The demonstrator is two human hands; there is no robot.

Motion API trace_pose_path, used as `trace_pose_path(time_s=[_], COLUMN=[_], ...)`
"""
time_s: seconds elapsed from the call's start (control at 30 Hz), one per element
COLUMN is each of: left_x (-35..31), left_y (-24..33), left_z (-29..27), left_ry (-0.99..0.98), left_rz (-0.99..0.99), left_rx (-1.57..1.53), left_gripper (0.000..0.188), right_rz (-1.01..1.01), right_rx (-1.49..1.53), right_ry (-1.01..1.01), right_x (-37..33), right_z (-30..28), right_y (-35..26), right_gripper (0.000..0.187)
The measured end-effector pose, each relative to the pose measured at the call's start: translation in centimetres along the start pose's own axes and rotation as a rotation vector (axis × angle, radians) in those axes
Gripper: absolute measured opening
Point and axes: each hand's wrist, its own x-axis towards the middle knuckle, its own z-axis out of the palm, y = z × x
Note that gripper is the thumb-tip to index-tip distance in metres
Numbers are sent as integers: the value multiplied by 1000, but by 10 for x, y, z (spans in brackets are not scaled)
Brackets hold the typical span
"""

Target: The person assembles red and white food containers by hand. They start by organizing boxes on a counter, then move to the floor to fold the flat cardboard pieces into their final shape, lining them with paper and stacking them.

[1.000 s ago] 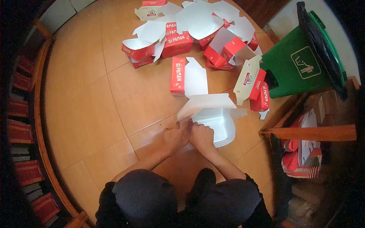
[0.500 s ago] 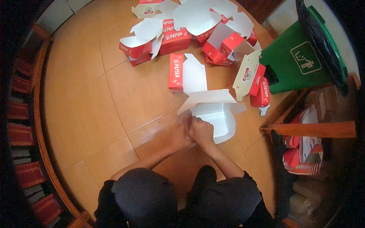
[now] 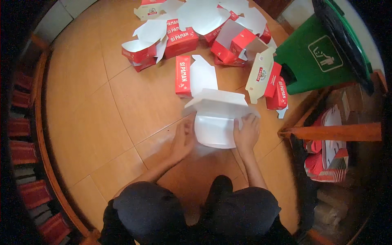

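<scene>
A paper food box (image 3: 215, 130) stands with its lid up on the floor in front of me, its white inside showing. My right hand (image 3: 247, 131) grips the box's right wall, thumb on the inner side and fingers outside. Beside the left wall is my left hand (image 3: 182, 139), a little apart from the box. Its fingers are loosely bent and somewhat blurred, and nothing shows in them. Just beyond the raised lid sits another red and white box (image 3: 183, 76) with its white flap spread to the right.
Several red and white boxes (image 3: 181, 42) lie heaped at the far side. A cream-lidded box (image 3: 261, 77) leans near a green bin (image 3: 314, 53) at the right. Below it, folded cartons (image 3: 326, 159) sit behind a wooden bar (image 3: 335, 133). Red stacks (image 3: 34, 194) line the left.
My hands have parted from the box's left corner. The right moved across to the right wall, and the left drew off leftward. The box has turned, its lid now more upright.
</scene>
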Motion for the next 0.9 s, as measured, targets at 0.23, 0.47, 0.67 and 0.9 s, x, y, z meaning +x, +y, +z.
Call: trace_pose_path(time_s=[0.23,0.47,0.67,0.9], left_x=[53,42,43,67], left_y=[21,17,1,13], left_z=[8,16,26,-37], left_ry=[90,50,-44,5], left_rz=[-209,-194,-81,232], left_rx=[241,81,147,411], left_gripper=[36,42,39,41], right_rz=[363,349,330,426], right_rx=[191,27,-27,-50], right_ry=[-414,-553,-506,-568], right_x=[0,-6,-24,-11], right_z=[21,23,32,9], right_y=[-1,11,25,85], right_gripper=[35,35,35,43])
